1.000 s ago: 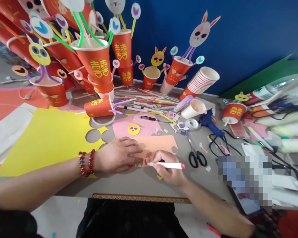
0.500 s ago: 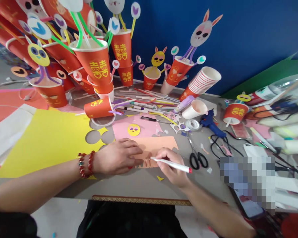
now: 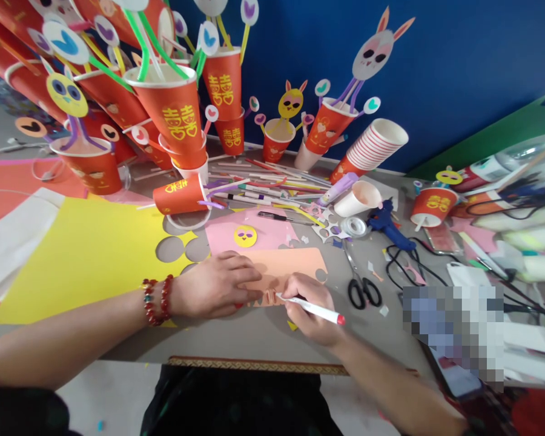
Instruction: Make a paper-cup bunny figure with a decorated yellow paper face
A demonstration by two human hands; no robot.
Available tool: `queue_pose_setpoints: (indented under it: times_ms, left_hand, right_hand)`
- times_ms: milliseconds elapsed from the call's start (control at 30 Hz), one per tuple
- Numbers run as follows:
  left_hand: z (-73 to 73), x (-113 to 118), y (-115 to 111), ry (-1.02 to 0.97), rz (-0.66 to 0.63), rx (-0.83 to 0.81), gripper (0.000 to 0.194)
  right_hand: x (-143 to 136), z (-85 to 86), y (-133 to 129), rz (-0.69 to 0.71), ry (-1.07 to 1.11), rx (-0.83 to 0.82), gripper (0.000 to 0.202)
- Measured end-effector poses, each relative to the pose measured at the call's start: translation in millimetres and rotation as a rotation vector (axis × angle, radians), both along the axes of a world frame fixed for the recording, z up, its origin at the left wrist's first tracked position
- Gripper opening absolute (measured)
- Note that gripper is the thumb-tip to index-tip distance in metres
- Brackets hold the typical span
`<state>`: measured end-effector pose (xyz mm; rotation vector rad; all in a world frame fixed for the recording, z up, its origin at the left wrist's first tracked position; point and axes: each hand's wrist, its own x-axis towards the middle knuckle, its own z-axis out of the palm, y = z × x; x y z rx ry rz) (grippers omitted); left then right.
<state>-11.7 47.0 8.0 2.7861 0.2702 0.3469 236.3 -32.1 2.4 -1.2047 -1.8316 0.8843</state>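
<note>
My right hand point(image 3: 312, 306) grips a white marker point(image 3: 318, 310) with a red end, its tip down on a peach sheet of paper point(image 3: 295, 261). Red ear-like outlines point(image 3: 269, 296) show on the sheet beside the tip. Flat on the sheet's left part lies my left hand point(image 3: 220, 284), palm down with fingers stretched out; it covers that side of the paper. A yellow paper disc point(image 3: 245, 236) with a drawn face rests just beyond, on pink paper point(image 3: 220, 232).
Black-handled scissors point(image 3: 364, 292) and a blue glue gun point(image 3: 390, 227) lie to the right. A yellow sheet point(image 3: 95, 254) with round cutouts is at left. Red paper cups point(image 3: 166, 103) with straw-and-paper figures stand behind. A tipped cup point(image 3: 177, 195) lies near loose straws and markers.
The marker tip has shifted slightly right along the peach paper, and the marker's red end has dipped a little. More red line shows there. My left hand stays in place.
</note>
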Motion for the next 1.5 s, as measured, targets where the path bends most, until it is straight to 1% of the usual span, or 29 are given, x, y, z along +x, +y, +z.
queue_pose_setpoints:
  times_ms: [233, 400, 567, 733, 867, 1000, 1167, 1267, 1400, 1500]
  left_hand:
    - [-0.8, -0.7, 0.5, -0.002, 0.002, 0.015, 0.034]
    - [0.3, -0.4, -0.2, 0.003, 0.001, 0.011, 0.034]
    - [-0.2, -0.5, -0.4, -0.011, 0.0, 0.023, 0.034]
    - [-0.1, -0.4, -0.4, -0.001, 0.004, 0.021, 0.034]
    - [0.6, -0.4, -0.3, 0.001, -0.003, 0.024, 0.035]
    - [0.3, -0.4, -0.3, 0.005, 0.0, 0.023, 0.034]
    - [-1.0, -1.3, -0.6, -0.01, -0.007, 0.017, 0.035]
    - [-1.1, -1.6, -0.7, -0.003, -0.001, 0.011, 0.035]
    - [-1.2, -1.5, -0.5, 0.003, -0.002, 0.018, 0.034]
    - [-1.0, -1.2, -0.3, 0.013, -0.003, 0.013, 0.035]
  right_hand:
    - [0.5, 0.6, -1.1, 0.025, 0.008, -0.039, 0.016]
    - [1.1, 0.9, -1.1, -0.009, 0.01, -0.036, 0.016]
    - [0.4, 0.5, -0.7, 0.039, 0.0, -0.056, 0.017]
    - [0.8, -0.1, -0.9, -0.005, -0.009, -0.05, 0.016]
    - [0.1, 1.3, -0.9, 0.023, -0.016, -0.069, 0.018]
    - [-0.5, 2.5, -1.6, -0.007, 0.012, -0.068, 0.017]
    - [-0.4, 1.7, -1.8, -0.007, 0.02, -0.094, 0.018]
    - [-0.1, 0.2, -1.6, -0.02, 0.026, -0.072, 0.018]
    - [0.1, 0.0, -1.7, 0.008, 0.013, -0.075, 0.019]
    - [-0.3, 0.9, -1.6, -0.015, 0.025, -0.072, 0.019]
